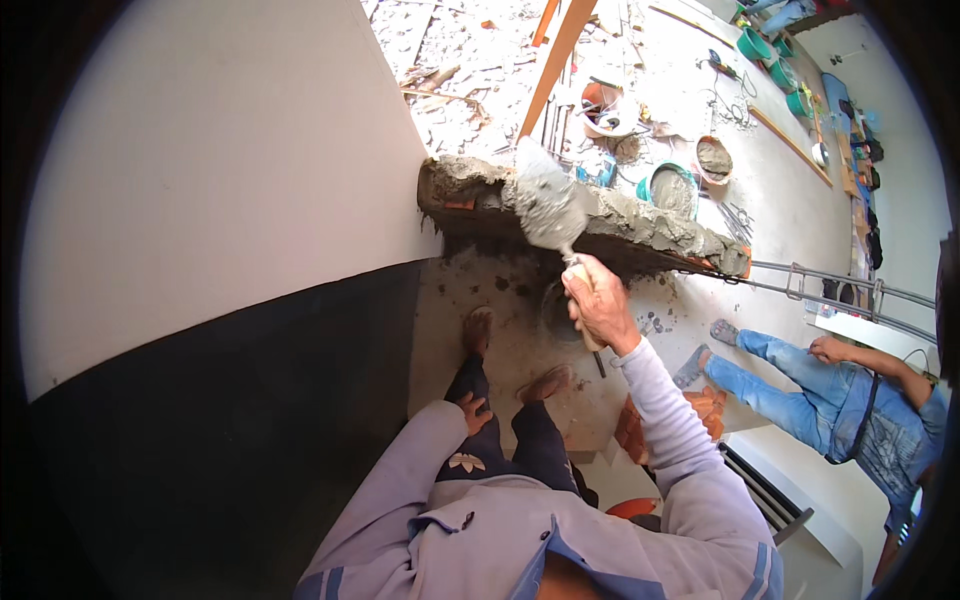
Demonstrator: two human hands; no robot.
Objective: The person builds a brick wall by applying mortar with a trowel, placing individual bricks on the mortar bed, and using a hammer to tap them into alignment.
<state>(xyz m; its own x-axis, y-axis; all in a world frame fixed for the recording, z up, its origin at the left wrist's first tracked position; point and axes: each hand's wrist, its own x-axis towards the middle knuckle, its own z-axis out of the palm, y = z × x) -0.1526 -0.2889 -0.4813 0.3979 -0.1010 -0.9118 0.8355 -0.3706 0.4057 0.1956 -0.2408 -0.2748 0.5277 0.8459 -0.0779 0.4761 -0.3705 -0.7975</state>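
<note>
My right hand (pixel 600 303) is closed round the wooden handle of a trowel (pixel 547 200). Wet grey mortar smears the trowel's blade, which is over the top of a low brick wall (pixel 640 225). Lumpy mortar covers the wall's top, and orange brick shows at its ends. My left hand (pixel 475 412) lies on my thigh with the fingers apart, holding nothing. Beneath the right hand, a dark round container (pixel 562 312) on the floor is partly hidden.
Beyond the wall are a teal bucket (pixel 672 188) of mortar, another mortar bucket (pixel 714 160) and an orange post (pixel 560 62). A black-and-white wall (pixel 240 170) rises at left. Rebar (pixel 850 285) extends right. A person in jeans (pixel 800 390) stands near stacked bricks (pixel 708 410).
</note>
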